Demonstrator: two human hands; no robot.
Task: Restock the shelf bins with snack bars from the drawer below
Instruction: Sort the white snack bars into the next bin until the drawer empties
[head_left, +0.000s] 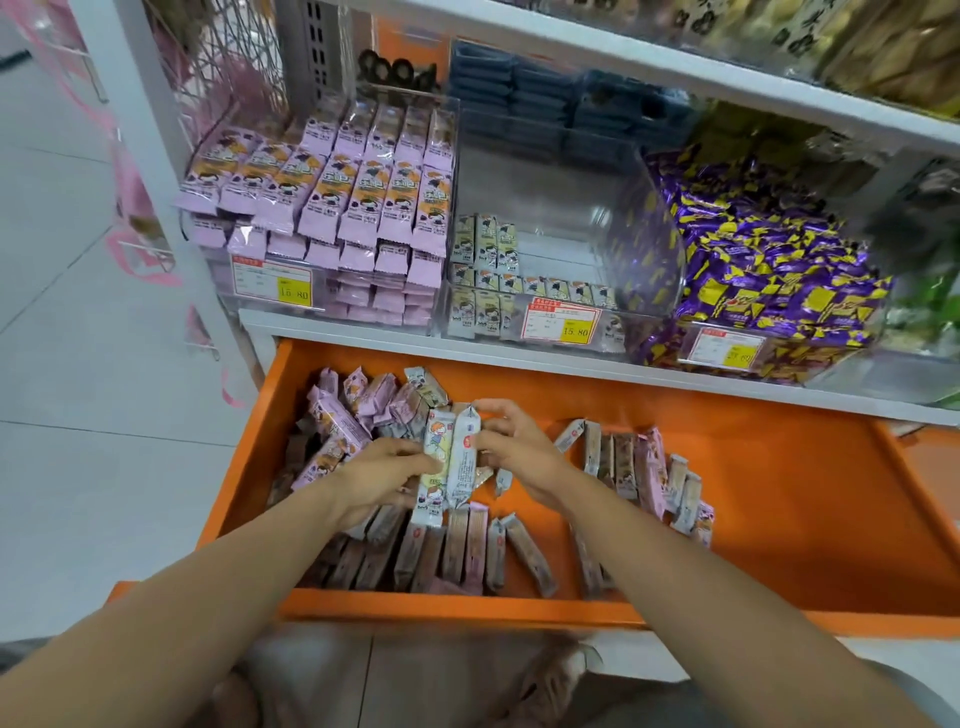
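Observation:
An orange drawer (779, 467) is pulled open below the shelf, with several loose snack bars in pink and pale wrappers inside. My left hand (376, 475) and my right hand (511, 447) meet over the drawer's middle, both gripping a small bunch of pale cream snack bars (449, 462) held upright between them. Above stands a clear shelf bin (649, 291), mostly hollow, with a few matching cream bars along its front and left. The bin to its left holds stacked pink snack bars (358, 208) up to its rim.
A clear bin of purple-and-yellow wrapped candies (769, 270) stands at the right. Dark blue packets (519, 98) lie at the back of the shelf. A white upright and a pink wire rack (135, 218) border the left. Price tags hang on the bin fronts.

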